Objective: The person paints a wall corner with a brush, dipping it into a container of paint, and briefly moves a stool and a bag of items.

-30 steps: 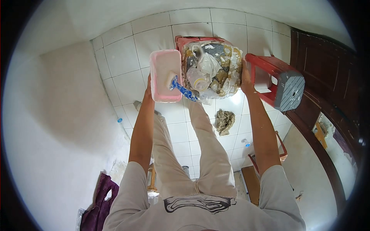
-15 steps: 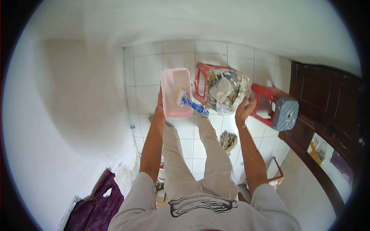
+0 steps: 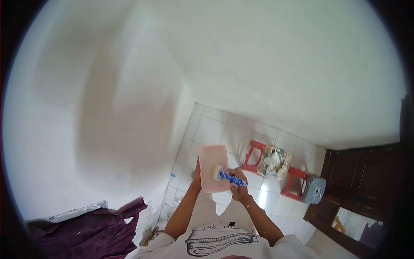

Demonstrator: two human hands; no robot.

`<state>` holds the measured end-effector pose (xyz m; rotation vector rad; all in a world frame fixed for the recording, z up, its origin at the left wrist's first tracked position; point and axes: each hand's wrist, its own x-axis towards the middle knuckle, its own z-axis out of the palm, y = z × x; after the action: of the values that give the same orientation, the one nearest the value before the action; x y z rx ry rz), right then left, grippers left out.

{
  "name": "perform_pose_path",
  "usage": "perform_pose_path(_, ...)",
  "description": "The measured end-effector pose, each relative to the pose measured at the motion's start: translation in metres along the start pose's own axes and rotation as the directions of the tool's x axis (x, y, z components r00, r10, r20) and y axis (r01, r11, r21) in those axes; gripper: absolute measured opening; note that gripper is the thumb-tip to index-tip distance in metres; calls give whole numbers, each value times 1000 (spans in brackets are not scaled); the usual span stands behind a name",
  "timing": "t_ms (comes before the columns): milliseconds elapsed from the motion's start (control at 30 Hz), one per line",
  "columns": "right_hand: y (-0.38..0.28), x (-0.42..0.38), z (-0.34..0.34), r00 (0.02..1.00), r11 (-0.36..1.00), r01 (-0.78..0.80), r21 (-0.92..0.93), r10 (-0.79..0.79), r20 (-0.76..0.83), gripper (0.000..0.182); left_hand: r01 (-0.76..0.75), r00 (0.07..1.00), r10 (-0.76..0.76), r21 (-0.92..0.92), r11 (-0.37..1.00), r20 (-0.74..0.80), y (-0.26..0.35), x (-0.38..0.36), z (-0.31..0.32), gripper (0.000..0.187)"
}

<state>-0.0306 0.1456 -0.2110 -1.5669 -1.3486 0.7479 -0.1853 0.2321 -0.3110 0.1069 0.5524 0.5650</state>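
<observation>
A pink plastic tub [image 3: 207,150] is held out in front of my body. My left hand [image 3: 197,176] grips its left side, the fingers partly hidden behind the wall. In the tub rests the pale head of a wide paintbrush [image 3: 233,179], whose blue-and-white handle sticks out over the right rim. My right hand [image 3: 239,190] is closed around that handle, beside the tub's right side.
To the right on the tiled floor [image 3: 212,129], a paint-smeared container [image 3: 273,163] sits by a red stool [image 3: 255,152]. Another red stool with a grey top [image 3: 314,190] lies on its side near dark wooden doors [image 3: 360,170]. Purple cloth [image 3: 92,228] lies at lower left.
My right hand has moved from beside the paint-smeared container to the paintbrush handle and closed on it. The view has tilted up towards the walls, and the tub shows lower.
</observation>
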Motion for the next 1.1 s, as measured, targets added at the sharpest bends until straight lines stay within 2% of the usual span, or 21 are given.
perform_pose_path(33,-10,6,11,998,998,54,-17,-53,20,43,-22,998,23,17,1000,-59,15,-18,2,72)
perform_pose_path(67,-34,23,24,997,998,67,-12,-67,37,43,-27,991,30,22,999,-133,49,-25,11,73)
perform_pose_path(133,-53,29,46,995,1000,5,-7,-5,100,34,-57,991,57,4,998,-122,78,-51,13,73)
perform_pose_path(167,-58,33,62,997,999,43,-19,-41,71,25,-52,992,50,-14,999,-116,90,-64,14,74)
perform_pose_path(200,-73,41,72,994,998,65,-22,-63,91,25,-79,991,76,-25,997,-109,96,-71,2,74)
perform_pose_path(267,-112,53,92,989,990,-64,-122,79,122,18,-75,997,73,-157,985,-19,103,-79,-31,74)
perform_pose_path(300,-156,72,105,995,995,17,-102,-7,100,10,-80,997,77,-165,983,-25,130,-104,-18,74)
perform_pose_path(400,-175,78,130,989,988,63,-141,-43,141,7,-139,990,141,-161,977,2,155,-131,-23,73)
perform_pose_path(467,-196,88,141,988,994,-29,-104,45,149,11,-246,969,241,-182,952,-52,171,-139,-16,72)
perform_pose_path(533,-224,102,142,988,993,-41,-112,57,143,13,-289,957,288,-195,937,-34,194,-159,4,70)
perform_pose_path(600,-264,121,141,995,997,-51,53,46,94,15,-275,935,322,-274,922,145,208,-169,-12,70)
perform_pose_path(667,-261,129,133,996,996,57,62,-61,72,14,-396,913,408,-202,895,20,213,-168,6,72)
perform_pose_path(700,-267,135,129,995,997,44,61,-49,84,14,-395,914,406,-211,894,5,220,-170,18,72)
perform_pose_path(767,-277,142,124,991,993,117,27,-118,67,12,-395,914,406,-222,891,4,232,-178,38,73)
perform_pose_path(867,-266,150,125,986,990,137,24,-139,88,11,-429,903,426,-194,882,-63,232,-165,51,74)
perform_pose_path(900,-269,155,125,982,996,86,-25,-81,169,10,-425,905,421,-191,885,-67,233,-159,52,74)
perform_pose_path(933,-270,161,124,983,997,78,-25,-73,168,10,-409,898,437,-274,870,46,231,-151,52,74)
perform_pose_path(967,-271,169,123,972,987,140,-82,-121,203,9,-382,876,457,-354,854,157,228,-145,53,74)
perform_pose_path(1000,-272,174,121,956,969,206,-138,-169,241,8,-377,878,452,-354,856,157,230,-144,61,74)
perform_pose_path(1033,-273,178,114,956,969,203,-138,-166,240,8,-411,885,454,-288,865,101,231,-142,68,74)
perform_pose_path(1100,-266,183,99,988,996,89,6,-89,127,8,-438,889,456,-217,872,40,230,-135,79,74)
